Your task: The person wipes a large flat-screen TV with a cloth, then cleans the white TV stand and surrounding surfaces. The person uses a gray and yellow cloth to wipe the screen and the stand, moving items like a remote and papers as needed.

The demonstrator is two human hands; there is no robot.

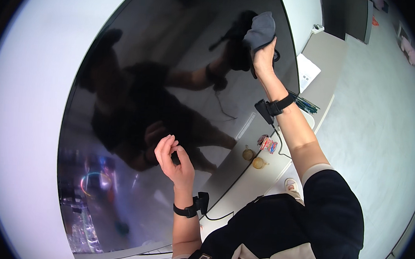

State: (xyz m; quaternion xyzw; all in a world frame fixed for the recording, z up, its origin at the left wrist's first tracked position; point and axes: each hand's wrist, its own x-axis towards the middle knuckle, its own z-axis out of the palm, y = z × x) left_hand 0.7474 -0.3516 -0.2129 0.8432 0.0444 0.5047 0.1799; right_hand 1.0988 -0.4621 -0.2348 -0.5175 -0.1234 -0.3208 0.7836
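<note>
At the black television point(190, 19), I see the right hand point(264, 57) grip a grey cloth point(261, 30). The left hand point(173, 163) hovers — loosely half-open.

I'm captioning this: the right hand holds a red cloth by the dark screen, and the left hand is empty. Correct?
No: the cloth is grey, not red, as the head view shows. The right hand holds it by the dark screen, and the left hand is empty.
</note>
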